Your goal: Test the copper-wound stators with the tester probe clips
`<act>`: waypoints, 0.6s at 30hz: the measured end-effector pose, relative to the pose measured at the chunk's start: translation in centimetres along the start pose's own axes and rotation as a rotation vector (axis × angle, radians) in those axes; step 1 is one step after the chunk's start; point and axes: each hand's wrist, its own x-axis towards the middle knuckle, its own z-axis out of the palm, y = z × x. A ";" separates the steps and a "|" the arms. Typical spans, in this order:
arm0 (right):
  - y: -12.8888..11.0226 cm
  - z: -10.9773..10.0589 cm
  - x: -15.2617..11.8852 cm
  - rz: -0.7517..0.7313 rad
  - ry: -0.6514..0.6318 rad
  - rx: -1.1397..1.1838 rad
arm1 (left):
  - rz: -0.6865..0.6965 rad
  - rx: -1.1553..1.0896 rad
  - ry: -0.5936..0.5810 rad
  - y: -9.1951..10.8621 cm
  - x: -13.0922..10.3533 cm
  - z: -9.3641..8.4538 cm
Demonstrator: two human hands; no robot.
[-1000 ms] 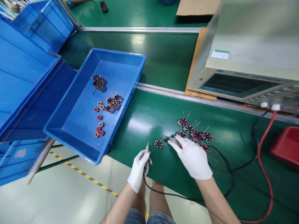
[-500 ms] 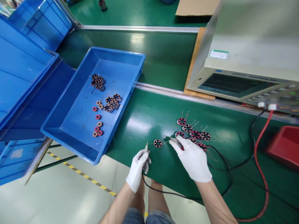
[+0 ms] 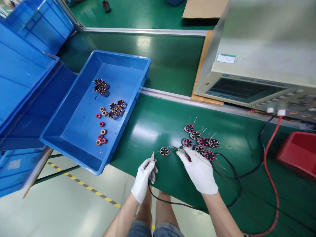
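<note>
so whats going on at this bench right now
A person in white gloves works at a green bench. The left hand holds a thin probe on a black lead, tip up; the right hand holds a red-tipped probe against the wire of a single small coil. More coils lie clustered beside it, others in the blue tray.
</note>
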 end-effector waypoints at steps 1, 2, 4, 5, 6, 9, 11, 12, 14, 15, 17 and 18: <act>0.1 0.1 0.0 -0.005 -0.001 -0.007 | 0.003 0.001 -0.001 0.0 0.0 0.0; 0.2 0.2 0.0 -0.006 0.001 -0.014 | 0.004 0.001 0.001 -0.1 0.0 0.0; 0.3 0.2 0.1 0.009 0.011 -0.019 | 0.004 0.002 0.004 -0.1 0.1 0.0; 0.2 0.2 0.3 0.021 0.013 -0.013 | 0.003 0.005 0.004 -0.1 0.2 0.1; 0.2 0.1 0.4 0.036 0.011 -0.004 | 0.002 0.009 0.004 0.0 0.2 0.1; -0.2 -0.3 0.6 0.086 -0.006 0.090 | -0.003 0.014 0.030 -0.1 0.2 0.1; -0.4 -0.7 0.0 0.146 0.009 0.175 | -0.006 0.012 0.093 -0.5 -0.2 0.1; -0.5 -0.9 -0.6 0.208 0.046 0.223 | 0.000 0.015 0.142 -0.8 -0.5 0.1; -0.2 -1.4 -2.4 0.411 0.183 0.324 | 0.028 0.064 0.229 -1.8 -1.6 0.6; 0.2 -1.7 -3.4 0.555 0.269 0.381 | 0.036 0.115 0.238 -2.5 -2.4 1.2; 1.6 -2.2 -5.6 0.858 0.423 0.432 | 0.012 0.272 0.144 -4.0 -4.1 3.0; 2.7 -2.5 -6.6 0.986 0.472 0.421 | -0.033 0.364 0.061 -4.8 -4.9 4.4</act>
